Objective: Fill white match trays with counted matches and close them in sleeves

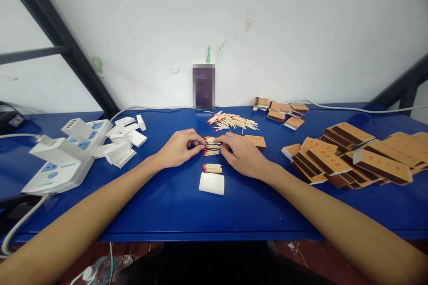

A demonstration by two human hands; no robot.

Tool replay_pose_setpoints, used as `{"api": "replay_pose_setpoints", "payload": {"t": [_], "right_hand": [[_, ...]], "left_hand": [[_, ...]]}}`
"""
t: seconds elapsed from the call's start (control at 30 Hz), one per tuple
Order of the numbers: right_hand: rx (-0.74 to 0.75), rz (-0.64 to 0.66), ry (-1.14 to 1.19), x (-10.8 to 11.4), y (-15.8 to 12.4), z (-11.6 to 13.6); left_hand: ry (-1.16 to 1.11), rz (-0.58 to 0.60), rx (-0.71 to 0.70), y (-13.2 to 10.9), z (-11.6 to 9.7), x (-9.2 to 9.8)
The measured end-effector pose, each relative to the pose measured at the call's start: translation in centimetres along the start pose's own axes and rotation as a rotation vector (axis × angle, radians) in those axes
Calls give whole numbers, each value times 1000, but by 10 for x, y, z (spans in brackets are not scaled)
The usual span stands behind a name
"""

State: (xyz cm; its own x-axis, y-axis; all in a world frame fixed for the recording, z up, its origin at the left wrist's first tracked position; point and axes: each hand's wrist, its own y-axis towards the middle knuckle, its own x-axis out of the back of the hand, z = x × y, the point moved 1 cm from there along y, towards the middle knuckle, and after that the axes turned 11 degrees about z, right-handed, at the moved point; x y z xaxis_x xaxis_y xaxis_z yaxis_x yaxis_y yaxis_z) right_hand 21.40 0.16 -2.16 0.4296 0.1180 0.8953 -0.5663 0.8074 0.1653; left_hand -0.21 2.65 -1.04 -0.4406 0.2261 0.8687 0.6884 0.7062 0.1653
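My left hand (179, 148) and my right hand (242, 153) meet at the middle of the blue table (167, 209). Both pinch a small bundle of red-tipped matches (211, 146) from either side, fingers closed on it. Just in front of the hands lies a second neat bundle of matches (212, 168), and nearer me a white inner matchbox tray (211, 183). Behind the hands is a loose heap of matches (232, 121). An orange matchbox sleeve (256, 141) lies beside my right hand.
Several white inner trays (125, 140) lie at the left beside white power strips (63, 156) with cables. Heaps of orange matchboxes (351, 153) fill the right side; a smaller group (282, 111) sits at the back. A blurred dark card (203, 86) leans on the wall.
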Motion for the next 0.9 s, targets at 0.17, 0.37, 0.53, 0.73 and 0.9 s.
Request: {"api": "replay_pose_setpoints", "payload": {"t": [0.17, 0.37, 0.53, 0.73, 0.9], "right_hand": [[-9, 11, -41, 1, -1, 2], [-6, 14, -42, 1, -2, 2], [-15, 19, -59, 1, -1, 2], [-8, 15, -76, 0, -2, 1], [10, 28, -70, 0, -3, 2]], "left_hand": [[88, -25, 4, 0, 4, 0], [151, -27, 26, 0, 4, 1], [139, -13, 9, 0, 3, 1], [103, 6, 4, -1, 4, 2], [121, 13, -15, -1, 7, 3]]}}
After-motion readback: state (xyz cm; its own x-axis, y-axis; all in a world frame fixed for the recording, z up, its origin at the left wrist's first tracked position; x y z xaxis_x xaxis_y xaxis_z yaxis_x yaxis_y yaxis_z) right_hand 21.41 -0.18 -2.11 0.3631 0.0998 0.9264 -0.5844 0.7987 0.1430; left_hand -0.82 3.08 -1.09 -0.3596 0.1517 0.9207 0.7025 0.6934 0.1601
